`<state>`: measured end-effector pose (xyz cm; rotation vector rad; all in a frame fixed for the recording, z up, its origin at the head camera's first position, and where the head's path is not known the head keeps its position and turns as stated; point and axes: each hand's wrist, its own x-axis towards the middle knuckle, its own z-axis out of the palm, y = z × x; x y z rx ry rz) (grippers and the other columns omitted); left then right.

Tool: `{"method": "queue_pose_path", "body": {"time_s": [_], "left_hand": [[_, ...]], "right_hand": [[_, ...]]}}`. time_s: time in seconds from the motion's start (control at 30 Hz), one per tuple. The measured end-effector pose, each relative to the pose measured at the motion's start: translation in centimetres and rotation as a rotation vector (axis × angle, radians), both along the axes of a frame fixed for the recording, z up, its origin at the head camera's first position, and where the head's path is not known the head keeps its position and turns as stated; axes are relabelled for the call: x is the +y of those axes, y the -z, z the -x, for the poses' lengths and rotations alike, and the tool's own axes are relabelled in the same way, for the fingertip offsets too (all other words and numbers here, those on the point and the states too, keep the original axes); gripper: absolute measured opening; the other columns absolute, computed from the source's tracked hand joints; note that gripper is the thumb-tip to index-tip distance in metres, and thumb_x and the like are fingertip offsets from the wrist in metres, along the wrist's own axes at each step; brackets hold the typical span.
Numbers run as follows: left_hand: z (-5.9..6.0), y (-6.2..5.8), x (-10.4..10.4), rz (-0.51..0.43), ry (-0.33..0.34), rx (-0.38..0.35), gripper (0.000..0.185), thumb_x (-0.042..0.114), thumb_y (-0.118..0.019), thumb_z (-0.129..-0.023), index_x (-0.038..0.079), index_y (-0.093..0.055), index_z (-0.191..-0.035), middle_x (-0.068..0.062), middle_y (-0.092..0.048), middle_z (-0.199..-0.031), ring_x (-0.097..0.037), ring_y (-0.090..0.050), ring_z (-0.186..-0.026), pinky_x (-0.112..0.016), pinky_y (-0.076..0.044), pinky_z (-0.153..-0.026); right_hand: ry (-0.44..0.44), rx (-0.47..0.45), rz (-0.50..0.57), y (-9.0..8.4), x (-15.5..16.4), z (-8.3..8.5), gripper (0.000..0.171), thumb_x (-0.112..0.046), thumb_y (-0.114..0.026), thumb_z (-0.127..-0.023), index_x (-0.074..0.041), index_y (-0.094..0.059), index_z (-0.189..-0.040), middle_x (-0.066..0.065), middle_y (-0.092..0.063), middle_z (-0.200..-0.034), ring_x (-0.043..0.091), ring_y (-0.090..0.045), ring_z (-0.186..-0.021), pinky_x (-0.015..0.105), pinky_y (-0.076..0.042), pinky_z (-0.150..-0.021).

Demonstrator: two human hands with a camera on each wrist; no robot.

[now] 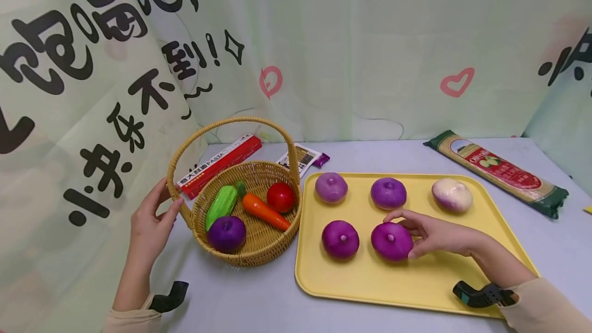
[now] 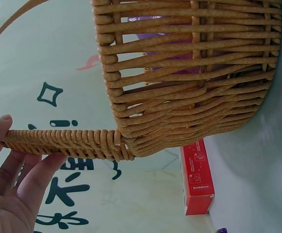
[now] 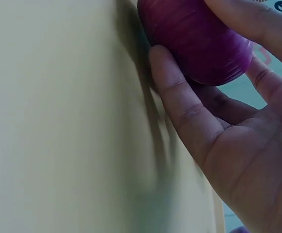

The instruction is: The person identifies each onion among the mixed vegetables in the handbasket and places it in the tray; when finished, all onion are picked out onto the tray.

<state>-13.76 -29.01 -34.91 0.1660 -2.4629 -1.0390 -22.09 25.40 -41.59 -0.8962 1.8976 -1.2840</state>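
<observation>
On the left, my left hand [image 1: 153, 222] pinches the side of the handle [image 1: 172, 173] of a wicker basket [image 1: 265, 257]. The left wrist view shows the thumb on one side of the handle [image 2: 68, 141] and fingers on the other. In the basket lie a green ridged vegetable [image 1: 222, 204], a carrot [image 1: 263, 211], a tomato [image 1: 280, 197] and a purple onion [image 1: 226, 234]. My right hand [image 1: 437, 233] holds a reddish-purple onion [image 1: 391, 241] by its sides, low over the yellow tray [image 1: 370, 288]. Thumb and fingers curve round this onion [image 3: 194, 43] in the right wrist view.
Other onions sit on the tray: a reddish one [image 1: 340, 239], a pale purple one [image 1: 331, 187], a purple one [image 1: 388, 192] and a whitish one [image 1: 452, 195]. A red pasta box [image 1: 219, 165] and a small packet [image 1: 300, 157] lie behind the basket. A long pasta bag [image 1: 497, 171] lies back right.
</observation>
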Motion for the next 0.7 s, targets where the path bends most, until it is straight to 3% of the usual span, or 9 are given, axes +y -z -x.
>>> {"method": "queue_pose_path", "body": {"time_s": [0.23, 0.7], "left_hand": [[0.06, 0.12, -0.13, -0.001, -0.003, 0.004, 0.058, 0.032, -0.059, -0.092, 0.027, -0.037, -0.145, -0.013, -0.056, -0.131, -0.03, -0.053, -0.12, 0.002, -0.042, -0.071], [0.08, 0.25, -0.16, 0.005, -0.005, 0.008, 0.058, 0.032, -0.059, -0.092, 0.027, -0.037, -0.145, -0.012, -0.057, -0.13, -0.029, -0.053, -0.12, 0.003, -0.041, -0.071]], "right_hand": [[0.035, 0.023, -0.045, -0.14, 0.06, -0.13, 0.065, -0.006, -0.067, -0.083, -0.004, -0.031, -0.138, 0.028, -0.033, -0.139, -0.007, -0.05, -0.116, 0.015, -0.046, -0.093], [0.084, 0.075, -0.085, -0.03, 0.87, -0.38, 0.068, -0.011, -0.068, -0.084, -0.005, -0.03, -0.14, 0.032, -0.036, -0.139, -0.011, -0.048, -0.113, 0.016, -0.047, -0.09]]}}
